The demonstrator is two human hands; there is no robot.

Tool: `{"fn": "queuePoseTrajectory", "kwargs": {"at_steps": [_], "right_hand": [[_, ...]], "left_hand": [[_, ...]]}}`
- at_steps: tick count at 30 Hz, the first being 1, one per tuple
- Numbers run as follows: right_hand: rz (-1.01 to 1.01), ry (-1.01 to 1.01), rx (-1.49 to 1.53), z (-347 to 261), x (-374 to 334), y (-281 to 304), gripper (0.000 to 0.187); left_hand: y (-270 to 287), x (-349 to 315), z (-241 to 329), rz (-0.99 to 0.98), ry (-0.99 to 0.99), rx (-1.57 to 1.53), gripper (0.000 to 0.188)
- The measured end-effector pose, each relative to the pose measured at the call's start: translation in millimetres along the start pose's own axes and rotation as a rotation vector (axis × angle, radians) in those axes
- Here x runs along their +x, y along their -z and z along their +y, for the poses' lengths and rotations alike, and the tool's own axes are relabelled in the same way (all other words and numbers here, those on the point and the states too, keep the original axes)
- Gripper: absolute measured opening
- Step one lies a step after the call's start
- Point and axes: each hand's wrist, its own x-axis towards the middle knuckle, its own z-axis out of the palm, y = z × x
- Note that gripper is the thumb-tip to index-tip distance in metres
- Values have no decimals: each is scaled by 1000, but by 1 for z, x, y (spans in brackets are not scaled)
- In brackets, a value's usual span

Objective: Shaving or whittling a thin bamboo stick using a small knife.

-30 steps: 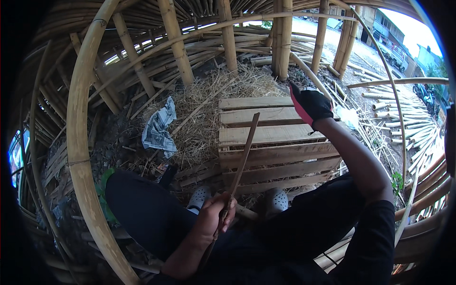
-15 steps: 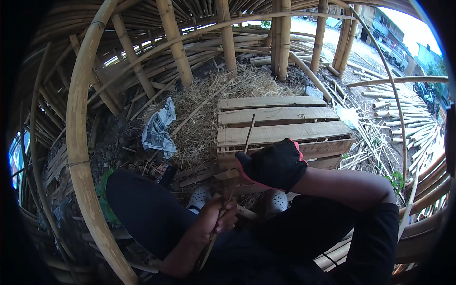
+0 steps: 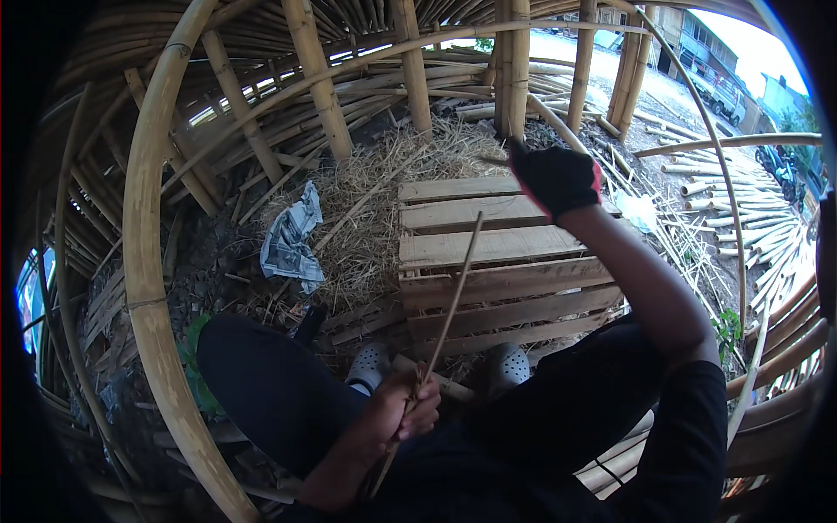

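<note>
My bare left hand point(image 3: 408, 408) is closed around a thin bamboo stick point(image 3: 455, 305), low in front of my body. The stick slants up and away, its far tip over the wooden slatted crate point(image 3: 488, 248). Beyond that tip, above the crate's far right part, is my right hand point(image 3: 558, 181) in a black glove with red edging. Its fingers are curled round a knife point(image 3: 495, 161); only a short, blurred length of blade shows to the left of the glove. The handle is hidden in the fist.
A bent bamboo pole point(image 3: 144, 218) arches close on my left. Crumpled newspaper point(image 3: 292, 237) lies beside straw point(image 3: 366, 209). Upright bamboo posts point(image 3: 414, 70) stand behind. Cut bamboo pieces point(image 3: 741, 209) are heaped at right. My shoes point(image 3: 508, 366) stand before the crate.
My right hand has moved up and away from me with the knife, from beside the stick to past its tip. The stick now leans farther right; my left hand has hardly moved.
</note>
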Motion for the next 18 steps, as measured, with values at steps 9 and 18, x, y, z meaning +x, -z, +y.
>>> {"fn": "queuePoseTrajectory", "kwargs": {"at_steps": [9,18], "right_hand": [[-235,-332,139,35,-4,5,79],[-109,792,531,-53,-119,61,50]], "left_hand": [[4,8,-4,-74,-28,19,44],[9,10,-1,-85,-1,-14,46]]}}
